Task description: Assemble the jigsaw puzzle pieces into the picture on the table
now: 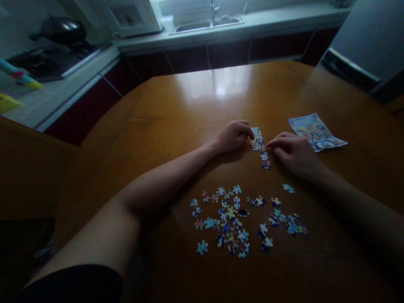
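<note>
A narrow strip of joined jigsaw puzzle (257,141) lies on the wooden table, its near end a thinner column of pieces. My left hand (234,136) is closed, with curled fingertips on the strip's upper left edge. From the other side my right hand (292,152) reaches in with thumb and index finger pinched at the strip's right edge. Any single piece between those fingertips is too small to make out. Nearer to me lies a loose spread of jigsaw pieces (231,211), with a smaller group of pieces (293,224) to its right.
A creased picture sheet (315,130) rests on the wooden table (142,126) beyond my right hand. One stray piece (288,188) sits below that hand. Behind the table run a counter with a sink (208,26), a microwave (132,17) and a stove with a dark pan (63,30).
</note>
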`<state>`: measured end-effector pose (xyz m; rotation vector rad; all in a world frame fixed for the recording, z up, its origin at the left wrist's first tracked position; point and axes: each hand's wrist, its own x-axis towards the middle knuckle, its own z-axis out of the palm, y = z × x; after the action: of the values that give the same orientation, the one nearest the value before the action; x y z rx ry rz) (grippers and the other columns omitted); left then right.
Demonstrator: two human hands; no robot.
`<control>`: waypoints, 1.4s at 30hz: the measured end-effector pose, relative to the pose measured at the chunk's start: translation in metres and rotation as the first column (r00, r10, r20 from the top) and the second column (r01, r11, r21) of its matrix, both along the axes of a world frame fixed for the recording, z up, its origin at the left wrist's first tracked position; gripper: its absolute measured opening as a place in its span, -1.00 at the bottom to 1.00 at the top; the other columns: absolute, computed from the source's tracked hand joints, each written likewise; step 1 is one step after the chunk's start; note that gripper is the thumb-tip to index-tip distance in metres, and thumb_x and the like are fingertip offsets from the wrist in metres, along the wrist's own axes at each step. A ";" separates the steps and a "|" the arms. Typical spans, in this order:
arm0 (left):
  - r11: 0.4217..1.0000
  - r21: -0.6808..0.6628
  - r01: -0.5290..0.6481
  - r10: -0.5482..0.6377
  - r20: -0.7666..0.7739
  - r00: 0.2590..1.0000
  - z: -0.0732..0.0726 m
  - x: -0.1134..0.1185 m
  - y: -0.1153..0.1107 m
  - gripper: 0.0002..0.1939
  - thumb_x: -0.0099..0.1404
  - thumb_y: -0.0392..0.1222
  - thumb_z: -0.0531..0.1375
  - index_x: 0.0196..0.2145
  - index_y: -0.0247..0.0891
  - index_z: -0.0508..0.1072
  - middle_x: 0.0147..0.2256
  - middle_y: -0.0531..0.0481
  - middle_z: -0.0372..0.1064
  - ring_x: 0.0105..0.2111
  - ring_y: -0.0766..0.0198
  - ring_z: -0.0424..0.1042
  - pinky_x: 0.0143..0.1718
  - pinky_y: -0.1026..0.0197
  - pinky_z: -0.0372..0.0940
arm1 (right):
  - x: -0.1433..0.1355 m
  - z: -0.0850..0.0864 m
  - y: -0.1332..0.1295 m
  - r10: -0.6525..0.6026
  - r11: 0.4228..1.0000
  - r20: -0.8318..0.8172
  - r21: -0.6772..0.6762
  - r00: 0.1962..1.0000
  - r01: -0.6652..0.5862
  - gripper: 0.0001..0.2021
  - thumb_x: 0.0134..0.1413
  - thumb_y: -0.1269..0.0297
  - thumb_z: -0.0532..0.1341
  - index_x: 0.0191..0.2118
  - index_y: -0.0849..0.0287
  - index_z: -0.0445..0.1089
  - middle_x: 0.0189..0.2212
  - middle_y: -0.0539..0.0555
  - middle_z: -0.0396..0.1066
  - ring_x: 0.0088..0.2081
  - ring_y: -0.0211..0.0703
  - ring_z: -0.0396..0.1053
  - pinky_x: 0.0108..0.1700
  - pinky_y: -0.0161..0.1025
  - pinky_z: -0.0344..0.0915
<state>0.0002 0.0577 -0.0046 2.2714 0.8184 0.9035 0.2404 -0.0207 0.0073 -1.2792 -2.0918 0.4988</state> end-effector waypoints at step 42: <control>0.992 -0.024 0.127 -0.129 -0.087 0.988 0.000 0.001 -0.002 -0.58 0.19 -0.52 0.08 -0.29 -0.23 0.71 -0.37 -0.05 0.50 -0.37 0.33 0.44 -0.23 0.20 0.37 | 0.001 -0.005 -0.002 0.045 0.999 0.012 -0.017 0.999 -0.045 -0.75 0.24 0.23 0.19 -0.21 -0.04 0.67 -0.23 0.13 0.54 -0.23 0.04 0.47 -0.22 -0.01 0.40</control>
<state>0.0010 0.0554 -0.0049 2.3321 0.7056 0.7396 0.2411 -0.0223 0.0024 -1.2494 -2.1349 0.5301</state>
